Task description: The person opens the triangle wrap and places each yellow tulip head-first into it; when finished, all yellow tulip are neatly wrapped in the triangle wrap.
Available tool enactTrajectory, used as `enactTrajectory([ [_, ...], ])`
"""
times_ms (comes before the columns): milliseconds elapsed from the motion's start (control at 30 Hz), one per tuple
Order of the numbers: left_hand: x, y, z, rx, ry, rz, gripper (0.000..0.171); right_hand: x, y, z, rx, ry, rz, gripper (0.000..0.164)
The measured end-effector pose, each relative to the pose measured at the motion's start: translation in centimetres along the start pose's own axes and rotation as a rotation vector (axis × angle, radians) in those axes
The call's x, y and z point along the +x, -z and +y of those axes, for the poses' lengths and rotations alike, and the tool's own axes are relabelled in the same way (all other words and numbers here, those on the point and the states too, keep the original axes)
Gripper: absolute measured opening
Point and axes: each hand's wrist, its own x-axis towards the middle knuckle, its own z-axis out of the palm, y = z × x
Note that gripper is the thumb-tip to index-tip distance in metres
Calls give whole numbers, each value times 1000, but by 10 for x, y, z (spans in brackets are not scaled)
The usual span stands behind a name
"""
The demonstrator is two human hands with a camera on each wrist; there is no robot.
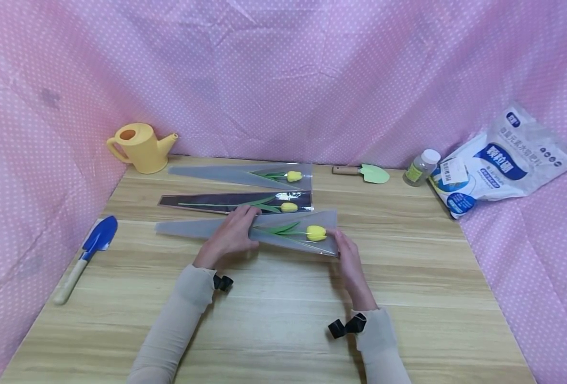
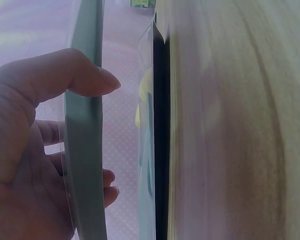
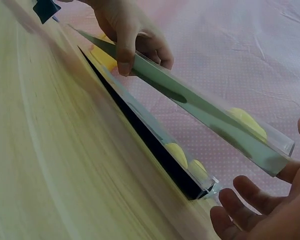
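In the head view, my left hand [image 1: 231, 234] grips a yellow tulip in a grey, clear-fronted wrapping sleeve [image 1: 293, 234] by its middle. The left wrist view shows the thumb on one side of the sleeve [image 2: 85, 135] and fingers round the other. This sleeve is raised above the table. My right hand [image 1: 351, 261] is at its wide end; in the right wrist view a finger touches that end while the other fingers stand apart from it. Behind lie a black-backed wrapped tulip [image 1: 230, 202] and another grey-backed one [image 1: 216, 174].
A yellow watering can [image 1: 146, 152] stands back left, with a blue trowel [image 1: 91, 250] at the left edge. Along the back right are a green trowel [image 1: 373, 174], a white-capped jar [image 1: 420, 169] and a fertilizer bag [image 1: 504, 165]. Pink dotted cloth [image 1: 283, 80] surrounds the wooden table [image 1: 273, 320].
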Motion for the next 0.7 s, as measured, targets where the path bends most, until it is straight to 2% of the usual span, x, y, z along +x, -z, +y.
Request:
enactTrajectory([
  [233,-1,0,-1,6,-12,12,74,1,-2,0,41,-46,-58,55],
  [333,0,0,-2,-6,-6,4,73,2,-2,-2,45,-52,-54,54],
  [433,0,0,-5,-18,-4,4,73,3,-1,-4,46,-28,-4,46],
  [567,-4,3,-13,-22,2,6,72,7,-1,-6,40,3,55,27],
  [700,-11,4,-23,-34,7,-10,73,12,-1,-3,-25,8,20,20],
])
